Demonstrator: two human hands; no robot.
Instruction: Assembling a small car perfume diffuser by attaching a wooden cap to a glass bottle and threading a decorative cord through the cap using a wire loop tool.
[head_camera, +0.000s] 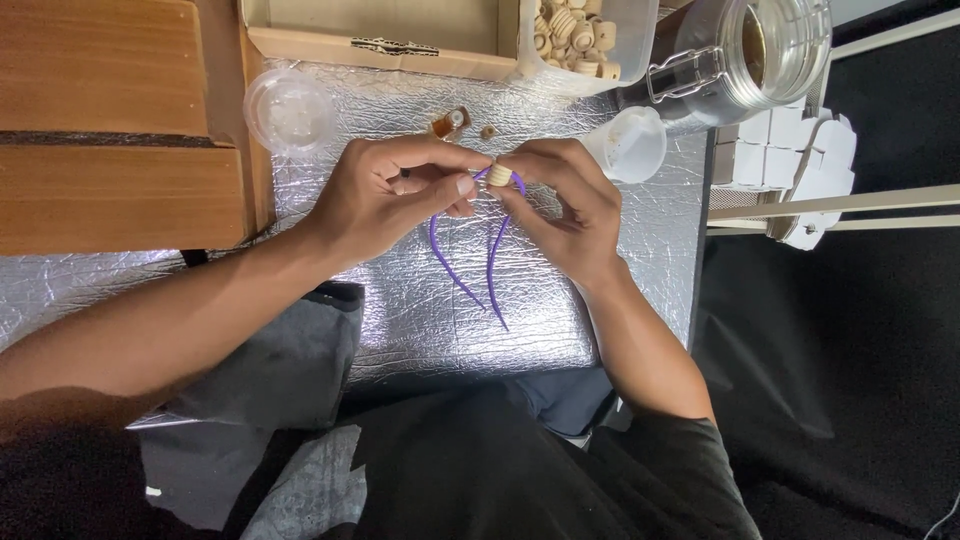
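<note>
Now, bench (400, 330) under silver foil | glass jar (745, 50) at 1 o'clock | tub of wooden beads (585, 35) at 12 | left hand (385, 195) and right hand (565, 195) meet centre, fingers pinched shut on purple cord (492, 270) | wooden bead (499, 175) threaded between fingertips, cord ends trailing toward 6.

Pale bead (499, 175) on looped purple cord (492, 262)

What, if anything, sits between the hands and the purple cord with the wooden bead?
Nothing visible. The left hand and right hand already pinch the wooden bead on the purple cord between their fingertips; the cord's two ends hang free over the silver mat.
</note>
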